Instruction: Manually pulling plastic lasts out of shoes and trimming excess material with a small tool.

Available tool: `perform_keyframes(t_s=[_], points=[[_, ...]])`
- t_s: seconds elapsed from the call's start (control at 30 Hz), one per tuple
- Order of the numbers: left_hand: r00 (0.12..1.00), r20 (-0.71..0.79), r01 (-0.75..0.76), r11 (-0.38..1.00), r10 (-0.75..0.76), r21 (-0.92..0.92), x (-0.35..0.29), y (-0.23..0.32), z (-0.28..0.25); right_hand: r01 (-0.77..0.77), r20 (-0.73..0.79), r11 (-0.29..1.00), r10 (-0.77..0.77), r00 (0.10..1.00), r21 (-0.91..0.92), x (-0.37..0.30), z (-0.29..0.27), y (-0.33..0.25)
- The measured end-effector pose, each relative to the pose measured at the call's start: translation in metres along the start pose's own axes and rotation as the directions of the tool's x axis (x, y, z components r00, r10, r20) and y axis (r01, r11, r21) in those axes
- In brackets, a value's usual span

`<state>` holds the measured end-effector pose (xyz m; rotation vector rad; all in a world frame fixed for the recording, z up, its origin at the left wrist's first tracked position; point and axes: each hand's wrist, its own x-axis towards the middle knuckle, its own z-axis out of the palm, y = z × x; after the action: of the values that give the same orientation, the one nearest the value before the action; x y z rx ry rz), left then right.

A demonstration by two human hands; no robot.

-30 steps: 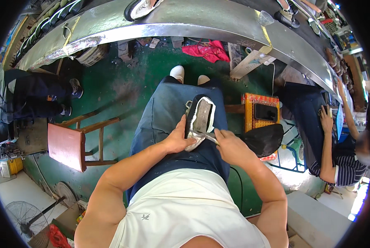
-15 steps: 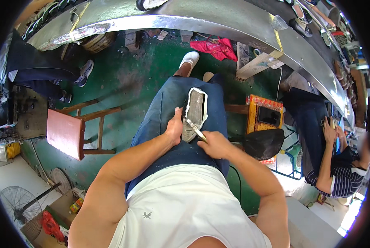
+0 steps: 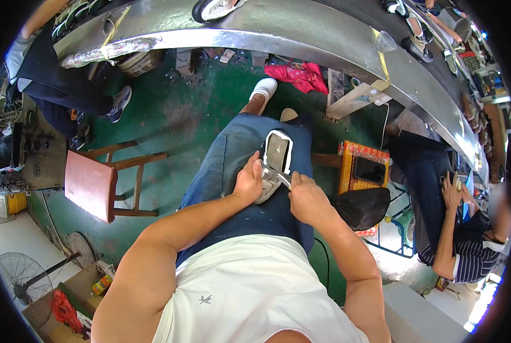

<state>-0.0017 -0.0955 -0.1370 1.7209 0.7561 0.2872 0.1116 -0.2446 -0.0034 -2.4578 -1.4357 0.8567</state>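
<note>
A grey shoe (image 3: 278, 150) with a white edge lies lengthwise on my thighs, its nearer end toward my waist. Around its left side, my left hand (image 3: 248, 182) is closed, thumb up along the edge. A metal hand tool (image 3: 284, 180), which looks like pincers, is gripped in my right hand (image 3: 307, 198). The tool's head lies across the shoe, beside my left thumb. Whether its jaws bite on the shoe's edge is too small to tell. My fingers partly cover the shoe's near half.
A long metal bench (image 3: 301, 43) with shoes on it runs across the far side. Left stands a stool (image 3: 90, 186) with a reddish seat; right, a phone (image 3: 371, 170) lies on an orange woven seat (image 3: 347, 177). A seated person (image 3: 467, 251) works at the far right.
The tool has turned from slanting along the shoe to lying more across it. My right hand has shifted slightly right and away from me, and my left thumb now sits close to the tool's head.
</note>
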Motion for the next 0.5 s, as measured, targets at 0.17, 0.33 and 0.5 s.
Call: perform_keyframes(t_s=[0.17, 0.33, 0.5], points=[[0.995, 0.029, -0.096, 0.993, 0.094, 0.062, 0.000, 0.002, -0.006, -0.047, -0.157, 0.967, 0.007, 0.988, -0.251, 0.011, 0.004, 0.010], [0.978, 0.118, -0.188, 0.974, 0.173, 0.127, -0.001, 0.006, -0.012, -0.074, -0.104, 0.966, 0.050, 0.993, -0.247, 0.013, 0.002, 0.021], [0.911, 0.333, -0.328, 0.917, 0.244, 0.225, 0.001, 0.025, -0.026, -0.094, -0.045, 0.981, 0.088, 0.995, -0.172, 0.015, 0.015, 0.068]])
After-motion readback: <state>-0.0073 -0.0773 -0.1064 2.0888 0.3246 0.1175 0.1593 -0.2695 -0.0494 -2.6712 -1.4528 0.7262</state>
